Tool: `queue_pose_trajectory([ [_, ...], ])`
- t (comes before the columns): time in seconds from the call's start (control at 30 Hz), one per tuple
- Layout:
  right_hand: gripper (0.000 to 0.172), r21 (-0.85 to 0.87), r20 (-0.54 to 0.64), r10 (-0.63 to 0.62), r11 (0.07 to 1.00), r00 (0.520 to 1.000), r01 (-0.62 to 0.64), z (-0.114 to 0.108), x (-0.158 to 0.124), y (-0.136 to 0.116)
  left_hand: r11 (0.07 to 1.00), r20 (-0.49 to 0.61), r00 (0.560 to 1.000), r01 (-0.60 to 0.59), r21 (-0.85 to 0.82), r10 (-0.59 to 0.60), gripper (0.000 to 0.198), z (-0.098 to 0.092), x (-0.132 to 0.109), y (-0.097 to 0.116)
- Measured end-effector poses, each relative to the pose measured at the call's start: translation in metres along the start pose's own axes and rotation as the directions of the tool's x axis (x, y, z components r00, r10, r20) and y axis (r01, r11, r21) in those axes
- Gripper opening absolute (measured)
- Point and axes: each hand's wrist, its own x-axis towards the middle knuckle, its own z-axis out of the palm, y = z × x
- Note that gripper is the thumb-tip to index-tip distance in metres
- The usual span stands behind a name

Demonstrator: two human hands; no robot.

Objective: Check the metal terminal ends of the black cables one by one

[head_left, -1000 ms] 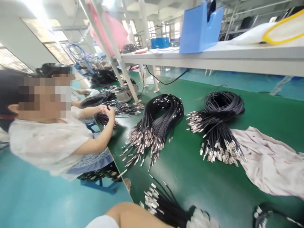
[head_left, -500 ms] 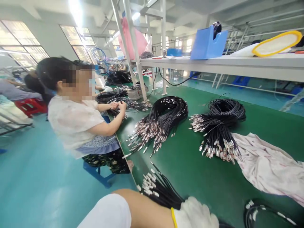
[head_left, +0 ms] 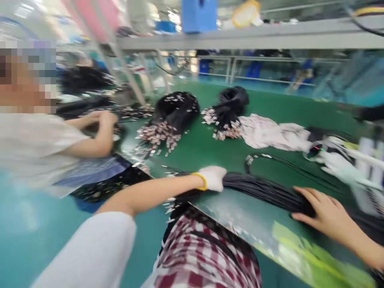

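A long bundle of black cables (head_left: 261,189) runs across the near part of the green table. My left hand (head_left: 212,178), in a white glove with a yellow cuff, is wrapped round the bundle near its left end. Light-coloured cable ends hang by the table edge on that side. Farther right, my bare right hand (head_left: 322,210) grips the same bundle, thumb on the near side and fingers over the far side. Just behind the bundle lies a thin loop of black cable (head_left: 274,157) with pale tips. Motion blur softens the view.
Two coiled cable bundles, one left (head_left: 177,108) and one right (head_left: 231,100), lie farther back. A pale crumpled cloth (head_left: 270,132) is beside them. A co-worker (head_left: 39,148) sits at the left, hands on cables. A white shelf (head_left: 255,40) spans the back, carrying a blue tape dispenser (head_left: 199,16).
My view has swung right and down. My right hand has come into view on the cable bundle. My left hand still holds the bundle's left part.
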Motion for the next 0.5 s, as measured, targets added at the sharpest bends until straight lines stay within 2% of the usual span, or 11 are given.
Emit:
queue_pose_trajectory([
  [0.03,0.073,-0.055,0.064,0.025,0.998,0.998,-0.021,-0.005,-0.006,0.001,0.997,0.058,0.998,0.007,-0.073,-0.003,0.036,0.002,-0.003,0.000],
  [0.07,0.086,-0.049,0.036,0.020,0.999,0.999,-0.018,-0.009,-0.011,0.002,0.984,0.153,0.988,0.050,-0.168,-0.025,0.033,0.004,-0.006,0.000],
  [0.1,0.088,-0.059,0.029,0.047,0.997,0.998,-0.045,-0.013,-0.014,0.002,0.969,0.213,0.975,0.104,-0.225,-0.056,0.034,0.007,-0.009,-0.001],
  [0.17,0.101,-0.048,0.054,0.084,0.996,0.995,-0.081,-0.022,-0.020,0.000,0.921,0.276,0.958,0.176,-0.348,-0.078,0.037,0.010,-0.019,0.000],
  [0.27,0.118,-0.035,0.064,0.091,0.995,0.994,-0.089,-0.036,-0.032,-0.015,0.828,0.376,0.926,0.183,-0.529,0.036,0.048,0.012,-0.039,0.011],
  [0.3,0.120,-0.040,0.050,0.089,0.995,0.995,-0.087,-0.040,-0.037,-0.025,0.804,0.404,0.914,0.221,-0.553,0.026,0.044,0.012,-0.047,0.016],
  [0.33,0.122,-0.051,0.029,0.095,0.994,0.995,-0.093,-0.044,-0.042,-0.035,0.790,0.413,0.910,0.223,-0.571,0.042,0.037,0.011,-0.054,0.022],
  [0.4,0.127,-0.047,0.000,0.074,0.996,0.997,-0.074,-0.048,-0.052,-0.055,0.740,0.402,0.908,0.191,-0.645,0.117,0.048,0.008,-0.069,0.034],
  [0.47,0.124,-0.048,-0.036,0.068,0.996,0.997,-0.069,-0.049,-0.062,-0.069,0.806,0.376,0.926,0.214,-0.552,0.012,0.058,0.005,-0.082,0.042],
  [0.5,0.117,-0.043,-0.080,0.073,0.996,0.994,-0.076,-0.049,-0.067,-0.071,0.835,0.254,0.967,0.145,-0.531,-0.006,0.054,0.002,-0.087,0.045],
])
